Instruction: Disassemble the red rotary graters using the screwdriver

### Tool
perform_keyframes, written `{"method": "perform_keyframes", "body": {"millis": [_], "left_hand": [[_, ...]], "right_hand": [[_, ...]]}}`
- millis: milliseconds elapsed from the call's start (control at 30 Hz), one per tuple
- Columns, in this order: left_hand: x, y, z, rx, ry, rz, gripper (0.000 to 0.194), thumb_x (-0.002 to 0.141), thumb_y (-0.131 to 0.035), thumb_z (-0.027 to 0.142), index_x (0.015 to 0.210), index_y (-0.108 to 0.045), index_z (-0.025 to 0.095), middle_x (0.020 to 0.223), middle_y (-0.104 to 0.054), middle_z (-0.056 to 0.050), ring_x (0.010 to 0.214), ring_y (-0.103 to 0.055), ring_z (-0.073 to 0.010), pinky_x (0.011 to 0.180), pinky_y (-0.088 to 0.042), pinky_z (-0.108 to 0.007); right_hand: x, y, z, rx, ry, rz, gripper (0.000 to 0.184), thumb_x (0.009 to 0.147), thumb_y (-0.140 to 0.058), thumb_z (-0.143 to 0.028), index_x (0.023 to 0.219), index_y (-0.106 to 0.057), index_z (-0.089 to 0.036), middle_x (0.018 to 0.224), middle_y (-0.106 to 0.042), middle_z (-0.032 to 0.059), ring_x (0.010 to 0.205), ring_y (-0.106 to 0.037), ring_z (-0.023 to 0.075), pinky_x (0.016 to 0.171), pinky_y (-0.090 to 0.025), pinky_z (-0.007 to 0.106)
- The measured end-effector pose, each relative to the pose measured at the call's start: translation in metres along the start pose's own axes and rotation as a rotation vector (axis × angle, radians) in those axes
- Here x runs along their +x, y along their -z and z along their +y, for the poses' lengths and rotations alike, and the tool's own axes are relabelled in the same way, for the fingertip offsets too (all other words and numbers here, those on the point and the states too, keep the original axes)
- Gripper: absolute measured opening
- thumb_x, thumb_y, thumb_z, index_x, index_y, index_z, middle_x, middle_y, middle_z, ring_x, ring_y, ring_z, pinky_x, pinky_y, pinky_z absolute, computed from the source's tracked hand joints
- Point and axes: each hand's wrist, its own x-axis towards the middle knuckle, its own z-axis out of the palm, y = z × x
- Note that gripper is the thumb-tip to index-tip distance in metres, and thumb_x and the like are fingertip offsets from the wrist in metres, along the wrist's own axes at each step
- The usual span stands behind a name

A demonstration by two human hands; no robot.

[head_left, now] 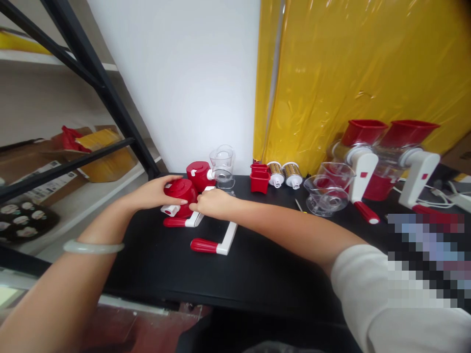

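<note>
My left hand (156,193) grips a red rotary grater base (183,189) from its left side, thumb across the front and fingers over the top. Beside it, my right hand (215,203) is closed, its fingertips turned toward the base. What it pinches is hidden. A white crank with a red grip (174,223) lies partly under my right hand. Nearer the front edge lies a second crank with a red grip (204,245), its white arm passing under my right forearm. Behind my hands stand another red base (199,175) and a clear plastic housing (222,162).
Red hoppers (259,180) and two metal grater drums (293,175) stand along the back. Clear housings (327,193) sit to the right, before two assembled rotary graters (364,162). A black-framed shelf (91,73) with boxes borders the left. Yellow sheeting (349,73) hangs behind.
</note>
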Motion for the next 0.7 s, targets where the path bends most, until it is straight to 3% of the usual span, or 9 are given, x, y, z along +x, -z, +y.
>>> {"method": "perform_keyframes", "body": {"millis": [267,400,500,600,700], "left_hand": [[0.002,-0.003,-0.001,0.030,-0.030,-0.030,0.112,0.055,-0.080,0.068,0.151,-0.046,0.021,0.141,-0.063,-0.013,0.124,-0.064,-0.0340,0.106,-0.051,-0.038],[-0.002,-0.006,-0.002,0.043,0.002,-0.028,0.121,0.058,-0.076,0.072,0.158,-0.031,0.019,0.149,-0.054,-0.018,0.128,-0.060,-0.0375,0.108,-0.050,-0.044],[-0.023,-0.010,0.006,0.128,-0.052,0.092,0.116,0.067,-0.069,0.073,0.159,-0.027,0.016,0.157,-0.042,-0.022,0.140,-0.047,-0.0408,0.114,-0.042,-0.049],[-0.060,-0.021,0.036,0.241,-0.196,0.274,0.083,0.085,-0.054,0.067,0.152,-0.042,0.021,0.151,-0.050,-0.016,0.143,-0.042,-0.0398,0.118,-0.035,-0.051],[-0.091,-0.040,0.081,0.246,-0.276,0.118,0.063,0.090,-0.047,0.067,0.129,-0.061,0.020,0.128,-0.067,-0.014,0.120,-0.062,-0.0353,0.103,-0.048,-0.046]], "right_hand": [[-0.001,-0.004,0.000,0.012,-0.003,0.022,0.028,0.099,-0.040,-0.012,0.122,-0.056,-0.017,0.100,-0.071,0.0114,0.096,-0.069,0.0244,0.071,-0.052,0.034],[-0.016,0.011,0.009,0.054,-0.032,0.036,0.026,0.099,-0.041,-0.012,0.121,-0.056,-0.015,0.099,-0.070,0.0126,0.092,-0.068,0.0236,0.069,-0.049,0.031],[-0.053,0.037,0.024,0.061,-0.141,0.086,0.027,0.097,-0.042,-0.010,0.121,-0.056,-0.015,0.099,-0.069,0.0131,0.088,-0.067,0.0221,0.068,-0.045,0.029],[-0.109,0.063,0.038,0.069,-0.338,0.117,0.027,0.101,-0.039,-0.015,0.123,-0.054,-0.014,0.102,-0.070,0.0151,0.090,-0.066,0.0214,0.073,-0.045,0.028],[-0.167,0.073,0.038,0.046,-0.602,0.060,0.030,0.103,-0.038,-0.030,0.116,-0.059,-0.013,0.101,-0.071,0.0172,0.090,-0.069,0.0241,0.077,-0.046,0.031]]}}
